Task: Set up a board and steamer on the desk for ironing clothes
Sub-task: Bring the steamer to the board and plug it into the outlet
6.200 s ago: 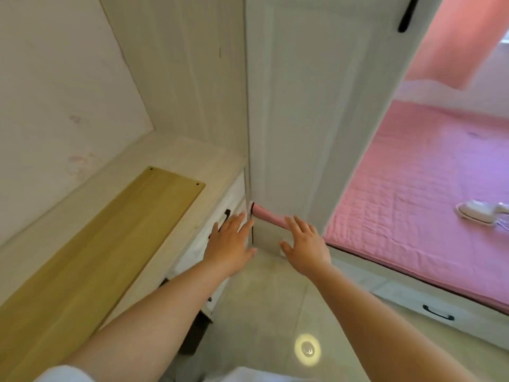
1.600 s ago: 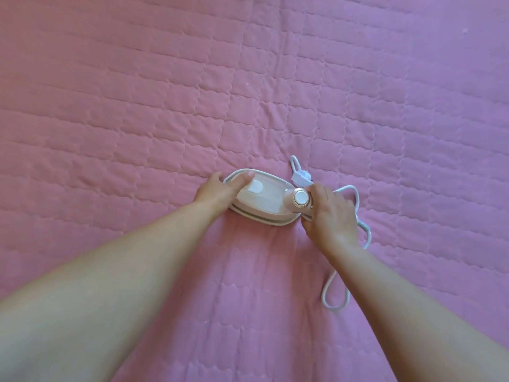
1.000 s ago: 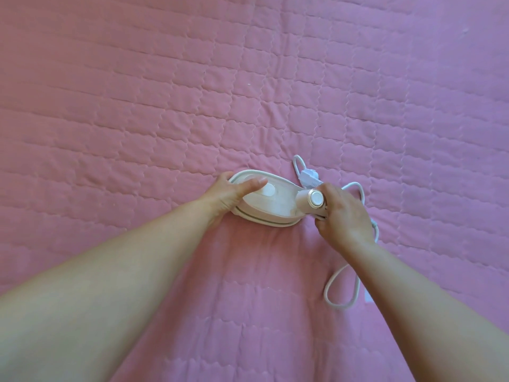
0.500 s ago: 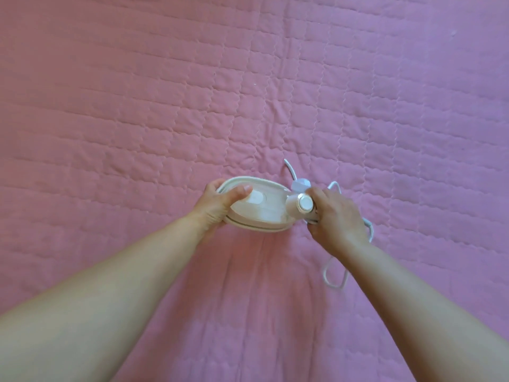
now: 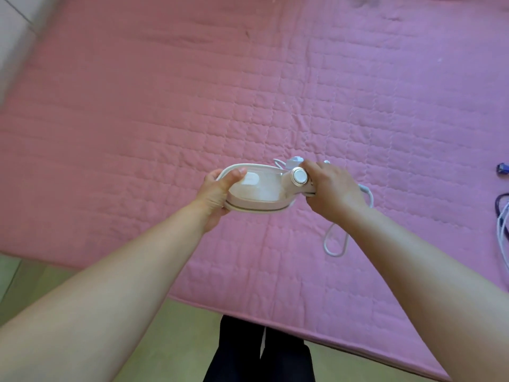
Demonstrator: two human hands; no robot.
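Observation:
A small white and pale pink steamer (image 5: 259,191) is held in the air above the pink quilted bed (image 5: 137,111), with a round knob at its handle joint. My left hand (image 5: 217,193) grips its front end, thumb on top. My right hand (image 5: 332,188) is wrapped around its handle. Its white cord (image 5: 334,244) loops down below my right wrist, and the plug shows just behind the handle. No board or desk is in view.
The bed's front edge runs diagonally above the pale floor (image 5: 176,334). My dark trouser legs (image 5: 259,351) stand by it. Blue and white cables (image 5: 502,216) lie on the quilt at the far right. A light wall or cabinet corner (image 5: 13,20) shows top left.
The steamer has been lifted off the quilt in both hands. The view has pulled back from the bed, so its edge, the floor and my legs now show.

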